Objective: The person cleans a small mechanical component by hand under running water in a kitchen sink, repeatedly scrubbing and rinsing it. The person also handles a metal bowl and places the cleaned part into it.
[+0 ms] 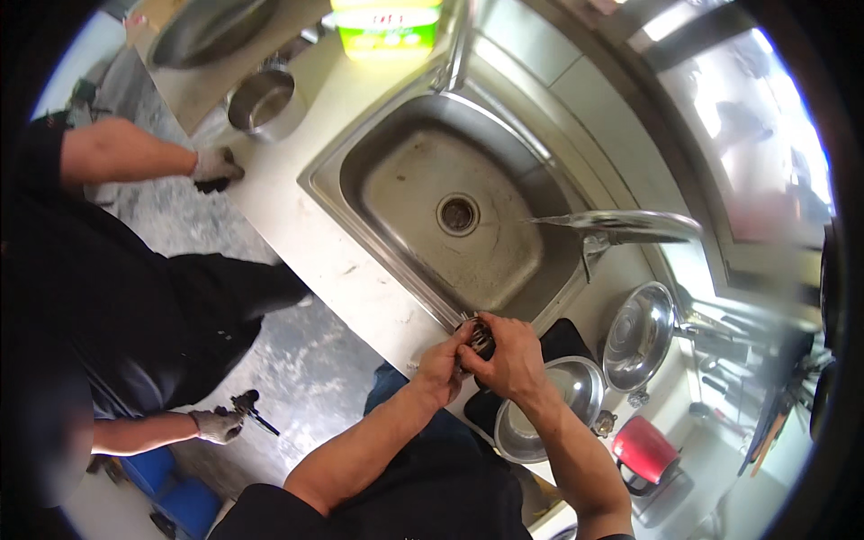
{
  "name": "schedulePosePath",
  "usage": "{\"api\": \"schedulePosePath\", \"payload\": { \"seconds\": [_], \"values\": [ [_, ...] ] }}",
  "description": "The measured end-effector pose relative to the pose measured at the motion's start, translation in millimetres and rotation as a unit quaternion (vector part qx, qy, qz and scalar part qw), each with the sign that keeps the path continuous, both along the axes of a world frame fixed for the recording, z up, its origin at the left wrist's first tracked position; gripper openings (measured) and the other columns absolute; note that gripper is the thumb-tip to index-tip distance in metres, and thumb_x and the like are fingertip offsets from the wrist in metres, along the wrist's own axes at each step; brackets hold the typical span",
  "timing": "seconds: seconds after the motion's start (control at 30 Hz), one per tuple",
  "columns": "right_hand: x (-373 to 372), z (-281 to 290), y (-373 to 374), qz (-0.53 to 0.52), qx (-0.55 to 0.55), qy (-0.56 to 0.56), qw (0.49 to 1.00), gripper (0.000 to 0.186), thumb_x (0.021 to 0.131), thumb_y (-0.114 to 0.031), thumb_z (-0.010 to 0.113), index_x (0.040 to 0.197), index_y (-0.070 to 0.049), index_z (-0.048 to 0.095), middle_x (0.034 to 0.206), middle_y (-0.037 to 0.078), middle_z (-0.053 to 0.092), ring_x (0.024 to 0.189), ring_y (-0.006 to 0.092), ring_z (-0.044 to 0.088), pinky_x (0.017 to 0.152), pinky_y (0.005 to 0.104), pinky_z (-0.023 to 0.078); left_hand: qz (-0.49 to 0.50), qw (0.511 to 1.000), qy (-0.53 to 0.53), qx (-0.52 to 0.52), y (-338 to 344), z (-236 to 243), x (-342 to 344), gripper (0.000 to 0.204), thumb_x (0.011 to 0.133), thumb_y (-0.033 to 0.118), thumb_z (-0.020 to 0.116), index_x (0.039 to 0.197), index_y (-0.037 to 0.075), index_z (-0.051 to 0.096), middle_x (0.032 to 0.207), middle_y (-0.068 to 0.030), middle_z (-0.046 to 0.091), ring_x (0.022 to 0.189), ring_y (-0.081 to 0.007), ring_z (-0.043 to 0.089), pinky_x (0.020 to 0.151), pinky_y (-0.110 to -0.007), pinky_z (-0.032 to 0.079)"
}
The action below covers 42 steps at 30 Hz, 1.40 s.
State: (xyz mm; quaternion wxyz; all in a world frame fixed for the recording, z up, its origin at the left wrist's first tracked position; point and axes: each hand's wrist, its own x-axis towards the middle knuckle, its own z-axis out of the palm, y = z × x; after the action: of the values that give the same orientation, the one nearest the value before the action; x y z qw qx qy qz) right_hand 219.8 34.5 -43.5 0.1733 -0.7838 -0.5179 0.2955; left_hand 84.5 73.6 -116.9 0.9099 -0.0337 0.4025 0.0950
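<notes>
At the sink's lower edge, my left hand (440, 369) and my right hand (511, 355) are closed together on a small round slotted metal piece (479, 335), mostly covered by my fingers. The stainless sink (495, 270) has a drain (457, 214) in its middle. The tap (643, 225) to the right lets a thin stream of water fall into it. Just right of my hands, a steel bowl (585, 382) rests over a black mat (562, 333).
A gloved co-worker stands left, one hand (216, 166) at the counter (297, 243), the other (219, 425) holding a black tool (261, 418). Around are a pot (261, 99), a pan (198, 27), a yellow-green container (385, 27), another steel bowl (637, 333) and a red container (643, 450).
</notes>
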Motion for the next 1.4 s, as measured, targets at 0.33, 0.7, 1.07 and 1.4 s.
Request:
{"api": "schedulePosePath", "payload": {
  "seconds": [0.33,0.7,1.07,1.4],
  "values": [
    [-30.9,-49.0,37.8,0.108,-0.091,0.016,0.99,0.044,0.073,-0.026,0.073,0.103,0.004,0.062,0.088,0.017,0.065,0.084,0.0342,0.061,0.084,0.0438,0.042,0.153,0.961,-0.03,-0.229,-16.3,-29.7,-37.9,0.04,0.107,0.035,0.037,0.13,0.006,0.051,0.122,-0.0072,0.06,0.115,-0.0203,0.056,0.104,-0.035,0.043],
    [-46.2,-69.4,93.3,0.14,-0.277,0.004,0.951,0.023,0.071,-0.011,0.069,0.087,-0.001,0.057,0.076,0.014,0.058,0.07,0.0324,0.055,0.073,0.0425,0.04,0.241,0.903,0.01,-0.355,-2.7,-28.7,-31.1,0.041,0.108,0.031,0.035,0.126,-0.001,0.053,0.116,-0.0105,0.061,0.11,-0.0191,0.058,0.1,-0.034,0.045],
    [-59.4,-68.4,98.0,0.048,-0.381,-0.021,0.923,0.02,0.075,-0.011,0.067,0.089,0.0,0.057,0.083,0.016,0.058,0.077,0.0347,0.056,0.069,0.0433,0.047,0.127,0.932,0.047,-0.337,0.8,-31.7,-39.3,0.039,0.107,0.028,0.04,0.123,-0.002,0.058,0.114,-0.0098,0.065,0.106,-0.0174,0.062,0.095,-0.031,0.047],
    [-59.6,-68.7,87.1,0.033,-0.365,-0.014,0.93,0.018,0.075,-0.009,0.066,0.088,0.0,0.058,0.083,0.016,0.058,0.078,0.035,0.057,0.069,0.0431,0.047,0.094,0.972,0.069,-0.206,-14.4,-33.0,-38.6,0.04,0.105,0.034,0.043,0.115,0.0,0.062,0.101,-0.0062,0.066,0.094,-0.0123,0.062,0.083,-0.027,0.048]
  ]
}}
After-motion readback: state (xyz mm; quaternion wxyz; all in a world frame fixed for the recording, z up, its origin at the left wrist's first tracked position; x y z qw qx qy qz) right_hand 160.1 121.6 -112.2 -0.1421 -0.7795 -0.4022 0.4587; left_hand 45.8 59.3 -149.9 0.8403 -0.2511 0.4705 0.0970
